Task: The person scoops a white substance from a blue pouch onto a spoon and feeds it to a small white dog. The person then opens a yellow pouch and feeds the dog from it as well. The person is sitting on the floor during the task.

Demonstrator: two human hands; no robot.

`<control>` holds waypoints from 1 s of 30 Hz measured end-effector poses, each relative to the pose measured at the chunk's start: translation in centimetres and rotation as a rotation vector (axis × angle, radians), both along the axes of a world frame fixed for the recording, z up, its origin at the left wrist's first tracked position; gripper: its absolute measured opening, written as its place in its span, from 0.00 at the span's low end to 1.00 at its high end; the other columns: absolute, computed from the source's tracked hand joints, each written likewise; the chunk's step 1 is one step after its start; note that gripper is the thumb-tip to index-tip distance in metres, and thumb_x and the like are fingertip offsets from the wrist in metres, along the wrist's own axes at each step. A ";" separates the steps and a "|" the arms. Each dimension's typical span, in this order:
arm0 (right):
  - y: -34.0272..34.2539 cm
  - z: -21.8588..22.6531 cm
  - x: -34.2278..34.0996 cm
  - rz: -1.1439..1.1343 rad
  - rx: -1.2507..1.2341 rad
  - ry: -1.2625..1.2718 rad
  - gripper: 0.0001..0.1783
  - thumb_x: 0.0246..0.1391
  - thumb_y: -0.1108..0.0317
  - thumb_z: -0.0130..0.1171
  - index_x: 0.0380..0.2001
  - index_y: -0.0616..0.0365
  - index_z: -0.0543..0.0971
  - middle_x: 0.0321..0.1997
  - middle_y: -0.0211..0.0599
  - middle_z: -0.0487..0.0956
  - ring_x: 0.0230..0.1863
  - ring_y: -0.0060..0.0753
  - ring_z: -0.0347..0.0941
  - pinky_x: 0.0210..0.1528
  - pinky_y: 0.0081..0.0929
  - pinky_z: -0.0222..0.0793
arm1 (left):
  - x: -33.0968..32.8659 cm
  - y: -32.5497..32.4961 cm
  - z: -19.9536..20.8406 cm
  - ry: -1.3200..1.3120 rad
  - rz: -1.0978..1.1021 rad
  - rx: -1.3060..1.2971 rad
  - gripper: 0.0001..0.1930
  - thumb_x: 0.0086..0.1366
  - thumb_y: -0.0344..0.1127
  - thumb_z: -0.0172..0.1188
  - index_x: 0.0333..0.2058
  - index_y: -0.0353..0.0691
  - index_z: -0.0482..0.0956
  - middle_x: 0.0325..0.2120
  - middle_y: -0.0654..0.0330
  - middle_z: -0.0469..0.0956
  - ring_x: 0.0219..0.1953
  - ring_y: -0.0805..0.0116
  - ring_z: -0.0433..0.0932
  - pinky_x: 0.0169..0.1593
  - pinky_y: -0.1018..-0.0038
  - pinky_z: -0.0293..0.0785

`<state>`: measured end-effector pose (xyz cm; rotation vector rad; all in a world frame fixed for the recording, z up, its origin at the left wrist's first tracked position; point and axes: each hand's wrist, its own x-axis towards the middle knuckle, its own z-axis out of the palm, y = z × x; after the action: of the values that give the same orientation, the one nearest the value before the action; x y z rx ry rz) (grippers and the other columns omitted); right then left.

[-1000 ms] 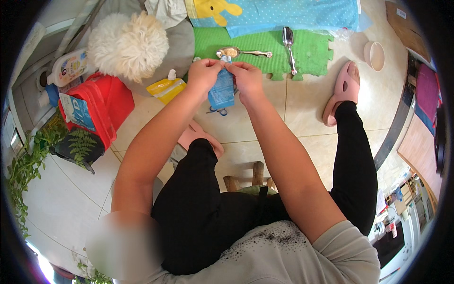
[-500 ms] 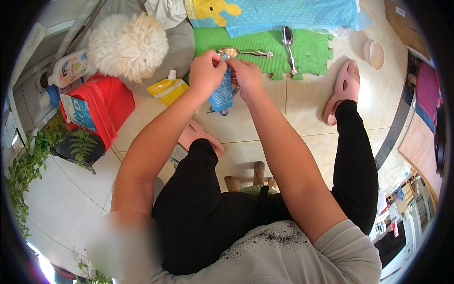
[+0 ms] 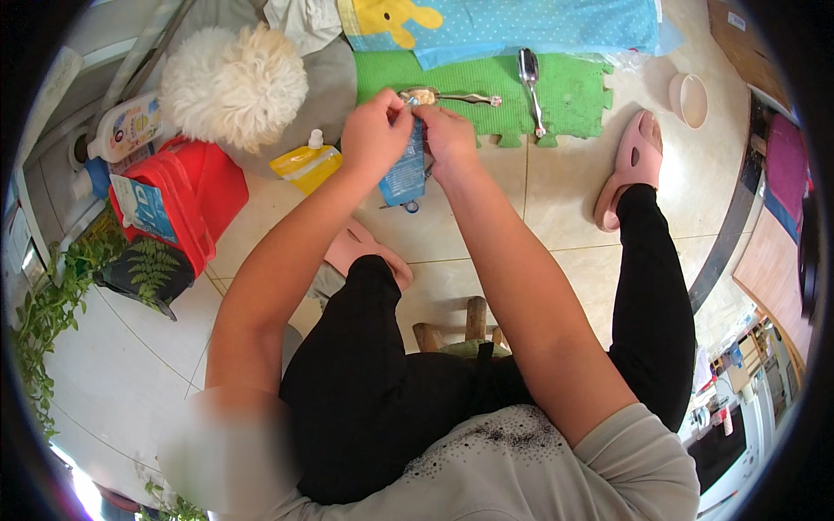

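Observation:
My left hand (image 3: pixel 375 135) and my right hand (image 3: pixel 449 136) meet at the top edge of a blue sachet (image 3: pixel 403 179), each with its fingers pinched closed on it. The sachet hangs down between them, and its upper corners are hidden by my fingers. Just past my hands, a metal spoon (image 3: pixel 467 99) with pale, chunky food in its bowl lies on a green foam mat (image 3: pixel 573 100). Partly covered by the sachet, the blue handles of what look like scissors (image 3: pixel 412 207) rest on the floor. A yellow spouted pouch (image 3: pixel 300 168) lies left of my left hand.
A fluffy white dog (image 3: pixel 234 85) is at the far left, near a red plastic container (image 3: pixel 204 195). Another metal scoop (image 3: pixel 531 87) lies on the mat. Behind it is a blue dotted cloth (image 3: pixel 539 30). A pale bowl (image 3: pixel 689 100) sits at the far right.
Both hands have shifted very slightly left, and the sachet's lower end has swung a little left and tilted. The fluffy dog's head has moved slightly.

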<state>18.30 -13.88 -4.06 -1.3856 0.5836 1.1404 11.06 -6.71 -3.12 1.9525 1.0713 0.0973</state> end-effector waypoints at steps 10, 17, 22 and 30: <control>-1.0 -0.5 -1.3 0.277 -0.109 -0.567 0.07 0.40 0.70 0.56 0.18 0.64 0.75 0.16 0.36 0.75 0.18 0.22 0.68 0.22 0.22 0.63 | 0.1 0.4 -1.2 0.011 0.143 -0.201 0.07 0.49 0.32 0.56 0.20 0.35 0.72 0.14 0.64 0.72 0.18 0.79 0.67 0.23 0.79 0.64; -1.0 0.4 -1.5 0.344 -0.155 -0.845 0.07 0.40 0.70 0.56 0.18 0.64 0.75 0.16 0.39 0.74 0.18 0.28 0.71 0.22 0.24 0.65 | 0.1 0.3 -1.2 0.035 0.214 -0.301 0.07 0.50 0.33 0.57 0.20 0.35 0.72 0.15 0.66 0.71 0.19 0.80 0.66 0.23 0.81 0.63; -0.9 -0.3 -1.1 0.149 -0.059 -0.357 0.05 0.41 0.71 0.56 0.19 0.63 0.75 0.17 0.29 0.72 0.18 0.20 0.64 0.21 0.18 0.59 | 0.0 0.1 -0.9 0.003 0.144 -0.189 0.06 0.48 0.32 0.57 0.21 0.35 0.72 0.15 0.59 0.73 0.18 0.72 0.70 0.24 0.77 0.67; -0.1 0.5 0.1 -0.029 -0.023 0.069 0.05 0.41 0.70 0.55 0.19 0.61 0.74 0.19 0.30 0.71 0.19 0.22 0.63 0.21 0.21 0.58 | -0.1 -0.3 0.4 -0.011 -0.026 -0.017 0.05 0.49 0.31 0.56 0.21 0.37 0.70 0.17 0.54 0.73 0.20 0.57 0.73 0.25 0.67 0.68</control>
<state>18.43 -13.95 -3.56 -1.3570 0.6662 1.1650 10.96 -6.99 -2.73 1.9477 1.0362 0.0850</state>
